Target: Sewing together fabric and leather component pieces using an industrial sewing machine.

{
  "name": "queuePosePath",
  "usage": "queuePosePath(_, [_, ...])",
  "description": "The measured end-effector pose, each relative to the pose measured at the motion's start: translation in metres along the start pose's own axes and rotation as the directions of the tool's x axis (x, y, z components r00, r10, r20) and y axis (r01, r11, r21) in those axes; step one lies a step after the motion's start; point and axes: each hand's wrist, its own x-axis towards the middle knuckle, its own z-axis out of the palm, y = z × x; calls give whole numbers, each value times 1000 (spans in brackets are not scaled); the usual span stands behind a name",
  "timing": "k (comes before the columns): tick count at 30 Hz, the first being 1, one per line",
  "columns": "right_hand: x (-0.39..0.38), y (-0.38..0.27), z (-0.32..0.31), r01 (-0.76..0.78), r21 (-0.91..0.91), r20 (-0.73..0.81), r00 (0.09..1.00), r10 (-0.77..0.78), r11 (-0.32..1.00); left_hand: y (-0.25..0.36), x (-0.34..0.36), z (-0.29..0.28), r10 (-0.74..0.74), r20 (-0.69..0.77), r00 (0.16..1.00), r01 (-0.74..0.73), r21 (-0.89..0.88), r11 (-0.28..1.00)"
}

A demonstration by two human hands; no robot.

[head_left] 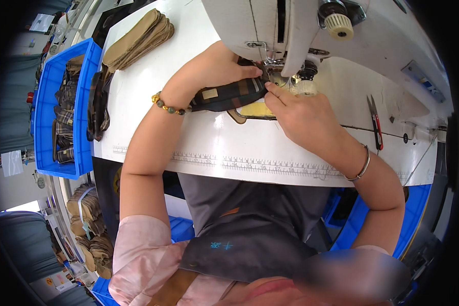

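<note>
A dark plaid fabric piece (228, 95) with a small tan label lies beneath the sewing machine's (273, 30) presser foot area. My left hand (223, 67) is closed on its far side, the thumb pressed on top near the needle; the other fingers are mostly hidden. From the right, my right hand (302, 113) pinches the fabric's right end with its fingertips, close to the needle. A tan rounded edge (236, 117) shows just below the fabric, beside a yellow plate (256, 110) on the machine bed.
Tan sole-shaped pieces (137, 40) are stacked at the back left. A blue crate (42, 117) of plaid pieces stands at the left, with more dark pieces (97, 107) beside it. Red-handled scissors (376, 125) lie at the right. A printed ruler (250, 164) runs along the table's front.
</note>
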Motion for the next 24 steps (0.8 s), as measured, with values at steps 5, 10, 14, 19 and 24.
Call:
queuePosePath(5, [0,0,0,-15,-19,18,1000,15,1000,2,2,7,-4,-85,996,18,167,986])
queuePosePath(10, [3,1,1,-33,-78,59,998,38,996,-8,9,1,8,-98,995,12,205,979])
queuePosePath(14, [4,6,10,0,-5,-27,1000,0,1000,-5,13,0,-69,-88,994,93,313,945])
queuePosePath(19, [3,9,15,1,6,-70,998,0,1000,-5,11,3,-96,-132,987,124,222,967])
queuePosePath(24, [3,10,14,8,-34,-99,995,-12,999,-10,10,11,-48,-205,978,68,91,994])
